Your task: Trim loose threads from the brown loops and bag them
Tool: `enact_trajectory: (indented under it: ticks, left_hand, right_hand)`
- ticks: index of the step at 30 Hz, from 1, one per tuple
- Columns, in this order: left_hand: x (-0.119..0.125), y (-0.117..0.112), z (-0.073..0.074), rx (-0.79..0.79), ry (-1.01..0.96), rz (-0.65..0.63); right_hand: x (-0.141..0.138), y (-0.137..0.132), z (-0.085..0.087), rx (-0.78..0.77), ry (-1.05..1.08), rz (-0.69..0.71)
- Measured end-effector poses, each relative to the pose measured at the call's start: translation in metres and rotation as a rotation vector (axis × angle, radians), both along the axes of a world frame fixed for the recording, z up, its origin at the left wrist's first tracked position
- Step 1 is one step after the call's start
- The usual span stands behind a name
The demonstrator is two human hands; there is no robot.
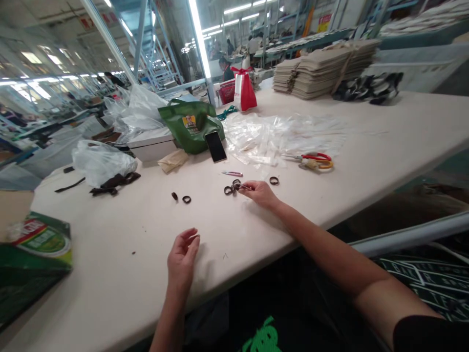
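My right hand reaches out over the white table, its fingertips pinched on a small cluster of dark rings. One more dark ring lies just right of that hand, and two others lie to the left. My left hand rests on its edge near the table's front, fingers loosely curled and apart, holding nothing.
Red-handled scissors, a small snipper, a phone, clear plastic bags, a green bag, a white box, a red bag and stacked tan fabric lie farther back. A green carton sits left.
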State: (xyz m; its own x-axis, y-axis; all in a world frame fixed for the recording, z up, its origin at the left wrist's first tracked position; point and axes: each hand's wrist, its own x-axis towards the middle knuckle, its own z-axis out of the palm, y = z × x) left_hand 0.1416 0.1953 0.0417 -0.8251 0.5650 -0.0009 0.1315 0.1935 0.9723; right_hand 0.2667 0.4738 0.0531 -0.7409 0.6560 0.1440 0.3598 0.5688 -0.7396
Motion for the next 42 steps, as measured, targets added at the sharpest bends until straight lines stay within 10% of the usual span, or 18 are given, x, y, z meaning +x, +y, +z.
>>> enact_trajectory:
  ticks: [9, 19, 42]
  left_hand:
    - [0.049, -0.015, 0.029, 0.169, -0.372, -0.138]
    - [0.062, -0.03, 0.04, 0.123, -0.33, -0.116]
    - [0.062, -0.036, 0.038, 0.012, -0.151, -0.125]
  right_hand:
    - [0.022, -0.128, 0.008, -1.026, 0.327, 0.362]
    - [0.028, -0.16, 0.004, -1.474, 0.239, 0.495]
    - [0.034, -0.186, 0.011, -0.875, 0.309, 0.289]
